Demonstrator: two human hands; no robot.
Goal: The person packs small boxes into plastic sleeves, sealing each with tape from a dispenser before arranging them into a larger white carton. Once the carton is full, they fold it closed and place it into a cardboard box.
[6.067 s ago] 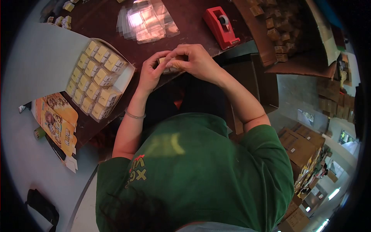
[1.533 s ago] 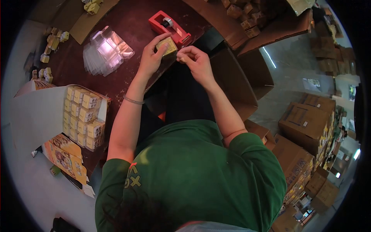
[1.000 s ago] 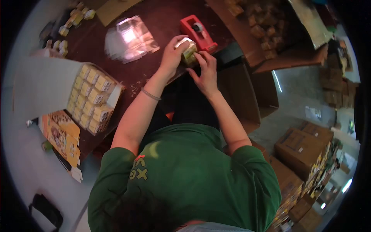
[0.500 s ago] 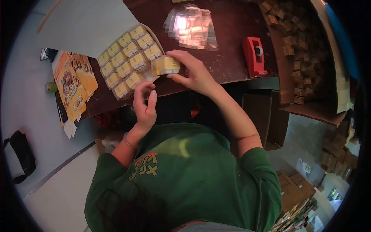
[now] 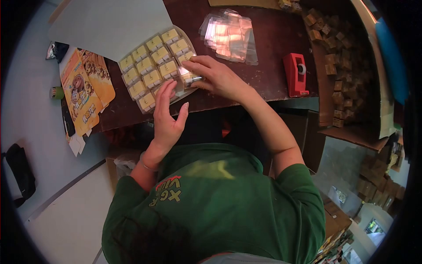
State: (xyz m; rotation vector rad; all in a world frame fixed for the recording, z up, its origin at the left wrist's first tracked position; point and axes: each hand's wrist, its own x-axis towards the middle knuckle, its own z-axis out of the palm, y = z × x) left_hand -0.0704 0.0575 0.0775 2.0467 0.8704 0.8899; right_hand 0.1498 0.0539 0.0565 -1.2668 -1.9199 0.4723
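Rows of small yellow-topped boxes (image 5: pixel 151 78) in clear plastic fill an open display box, whose large white lid (image 5: pixel 110 26) stands raised behind them. At the near right of the rows, my right hand (image 5: pixel 222 78) is closed with thumb and fingers around one small clear-covered box (image 5: pixel 189 78), lowered in beside the others. Its sides are partly hidden by my fingers. My left hand (image 5: pixel 167 119) is open, thumb apart, with its fingertips at the front row; whether they press on a box I cannot tell.
Flat clear plastic sleeves (image 5: pixel 231 37) lie stacked on the dark red table (image 5: pixel 268 57). Right of them stands a red tape dispenser (image 5: pixel 296 77). A carton of small brown boxes (image 5: pixel 332 66) sits far right. Printed yellow cardboard (image 5: pixel 85 92) lies left, by a green roll (image 5: pixel 57 93).
My right hand has brought the small box from above the table edge down into the near right of the rows. My left hand's fingers have straightened toward the front row.
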